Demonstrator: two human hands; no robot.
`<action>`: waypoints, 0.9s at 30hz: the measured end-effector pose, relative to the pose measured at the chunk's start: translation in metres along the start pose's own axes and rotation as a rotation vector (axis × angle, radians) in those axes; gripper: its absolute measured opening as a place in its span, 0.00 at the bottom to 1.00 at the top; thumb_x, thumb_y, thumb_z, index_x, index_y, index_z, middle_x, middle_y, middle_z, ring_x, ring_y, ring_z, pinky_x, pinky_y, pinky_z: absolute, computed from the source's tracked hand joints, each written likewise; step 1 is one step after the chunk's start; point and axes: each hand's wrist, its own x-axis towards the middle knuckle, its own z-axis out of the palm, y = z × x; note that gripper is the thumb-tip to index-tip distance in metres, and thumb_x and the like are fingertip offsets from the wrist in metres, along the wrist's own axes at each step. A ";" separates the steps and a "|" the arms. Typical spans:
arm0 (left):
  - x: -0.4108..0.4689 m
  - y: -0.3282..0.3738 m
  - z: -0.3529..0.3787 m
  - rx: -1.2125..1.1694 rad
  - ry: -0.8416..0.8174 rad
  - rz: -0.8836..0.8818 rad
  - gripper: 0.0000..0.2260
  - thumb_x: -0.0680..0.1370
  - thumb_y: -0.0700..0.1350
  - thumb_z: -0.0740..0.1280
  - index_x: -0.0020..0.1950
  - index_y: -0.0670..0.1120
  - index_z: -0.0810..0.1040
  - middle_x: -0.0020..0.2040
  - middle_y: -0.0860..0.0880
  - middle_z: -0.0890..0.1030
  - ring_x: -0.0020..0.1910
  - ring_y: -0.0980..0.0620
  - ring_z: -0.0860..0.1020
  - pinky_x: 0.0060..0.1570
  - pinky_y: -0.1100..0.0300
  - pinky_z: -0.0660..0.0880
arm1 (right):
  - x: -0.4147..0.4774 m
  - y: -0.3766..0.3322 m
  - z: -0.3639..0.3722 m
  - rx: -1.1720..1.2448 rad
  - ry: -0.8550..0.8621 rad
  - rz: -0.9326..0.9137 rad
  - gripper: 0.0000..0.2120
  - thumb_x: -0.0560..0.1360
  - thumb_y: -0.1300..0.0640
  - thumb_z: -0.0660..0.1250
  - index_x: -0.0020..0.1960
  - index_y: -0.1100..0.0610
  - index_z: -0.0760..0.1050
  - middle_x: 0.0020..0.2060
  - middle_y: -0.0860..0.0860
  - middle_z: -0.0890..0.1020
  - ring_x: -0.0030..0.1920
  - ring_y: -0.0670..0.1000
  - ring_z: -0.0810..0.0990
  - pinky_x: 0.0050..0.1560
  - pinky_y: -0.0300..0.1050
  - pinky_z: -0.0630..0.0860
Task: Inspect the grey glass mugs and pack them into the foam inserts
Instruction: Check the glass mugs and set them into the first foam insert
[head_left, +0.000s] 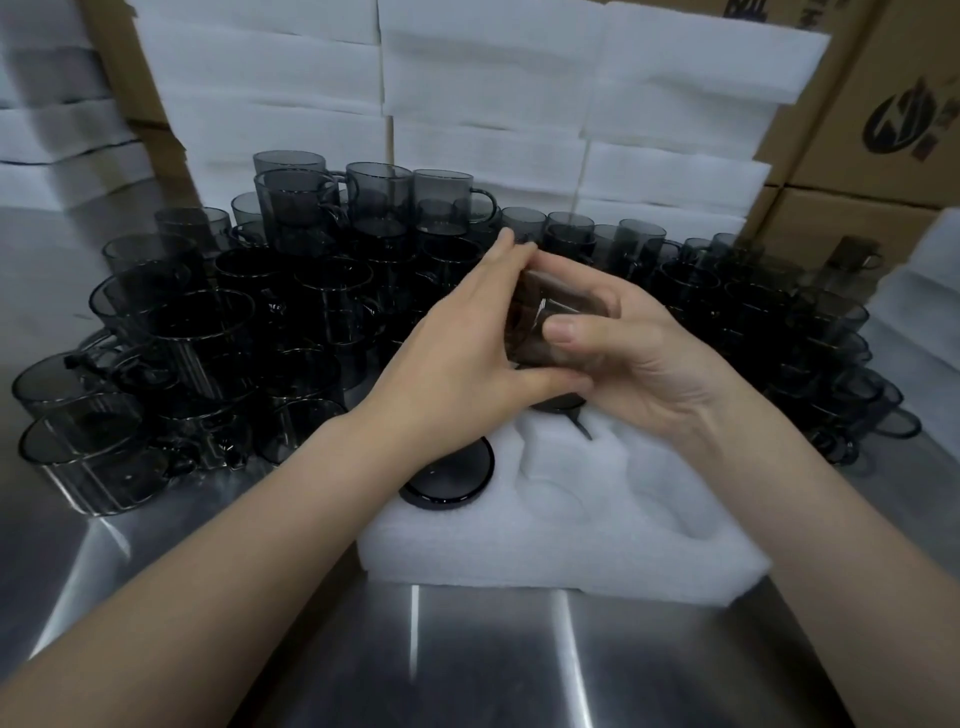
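Both my hands hold one grey glass mug (545, 317) in the air above the white foam insert (566, 540). My left hand (462, 348) wraps its left side, fingers over the top and thumb underneath. My right hand (634, 353) grips its right side, thumb across the front. Much of the mug is hidden by my fingers. One mug sits upside down in the insert's left cavity, its dark base (449, 478) showing. A second dark mug base (561, 402) shows below my hands at the insert's far edge. The insert's right cavities hold nothing.
A dense crowd of grey glass mugs (291, 312) covers the steel table (493, 665) behind and to both sides of the insert, some stacked. Stacks of white foam (483, 93) stand at the back. Cardboard boxes (893, 119) rise at the right.
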 end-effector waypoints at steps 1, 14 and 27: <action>0.000 0.000 -0.001 -0.021 0.013 0.003 0.45 0.63 0.59 0.75 0.76 0.50 0.61 0.78 0.50 0.61 0.75 0.55 0.62 0.72 0.59 0.62 | 0.000 0.000 0.001 -0.008 0.008 0.008 0.24 0.71 0.68 0.63 0.68 0.63 0.70 0.55 0.58 0.80 0.53 0.55 0.81 0.52 0.43 0.79; -0.001 0.004 -0.005 -0.129 -0.053 0.135 0.33 0.69 0.45 0.77 0.70 0.44 0.65 0.79 0.49 0.56 0.79 0.47 0.51 0.74 0.40 0.55 | -0.002 -0.003 0.004 -0.018 0.074 -0.019 0.30 0.66 0.49 0.77 0.64 0.61 0.76 0.52 0.59 0.82 0.50 0.59 0.83 0.44 0.51 0.78; 0.003 -0.001 -0.005 -0.011 -0.074 0.281 0.43 0.70 0.42 0.77 0.75 0.53 0.53 0.80 0.47 0.45 0.79 0.45 0.44 0.74 0.35 0.51 | -0.003 -0.004 -0.003 0.074 0.007 0.002 0.38 0.65 0.53 0.78 0.71 0.60 0.70 0.56 0.60 0.80 0.55 0.62 0.80 0.57 0.60 0.73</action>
